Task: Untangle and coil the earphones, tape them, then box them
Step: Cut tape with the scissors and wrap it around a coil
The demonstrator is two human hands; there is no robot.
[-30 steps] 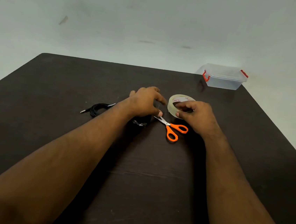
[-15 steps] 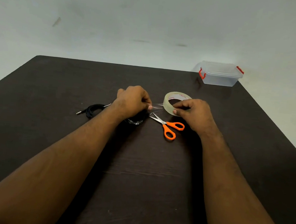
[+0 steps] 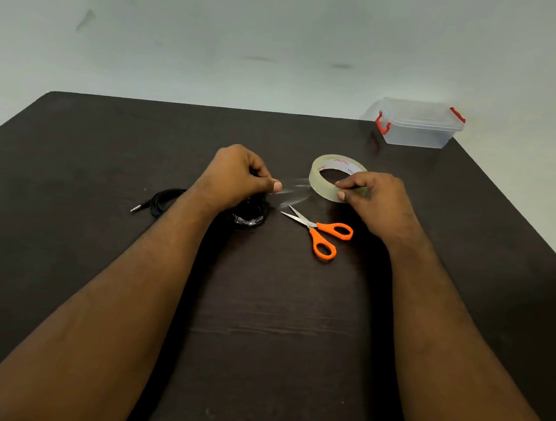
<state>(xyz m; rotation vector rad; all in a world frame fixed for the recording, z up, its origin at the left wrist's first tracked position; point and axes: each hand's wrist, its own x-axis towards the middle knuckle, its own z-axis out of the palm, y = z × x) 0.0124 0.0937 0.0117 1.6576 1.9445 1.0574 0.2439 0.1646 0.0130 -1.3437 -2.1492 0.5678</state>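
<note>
Since the earlier frame the left hand (image 3: 235,175) has drawn further from the roll, so the clear strip of pulled-out tape (image 3: 294,191) is now longer, spanning the gap between the two hands. Left to right: black coiled earphone cable with a metal jack plug (image 3: 164,200) lies mid-tabletop toward the left edge, part of it running under the left wrist, with a shiny taped spot on the coil just below that hand. Left hand is mostly closed, thumb and forefinger pinching the free tape end. Strip's long axis runs roughly left-right, parallel to the far edge. Orange-handled steel scissors (image 3: 322,230) lie on the dark brown tabletop (image 3: 257,328) just nearside of the strip, blades pointing left, untouched. Right hand (image 3: 373,203) holds the transparent tape roll (image 3: 331,176), fingers curled over its near rim. Right hand is nearer the scissors handles; likely it must release the roll to cut. Clear plastic box with red latches (image 3: 419,124) sits closed at the far right corner.
</note>
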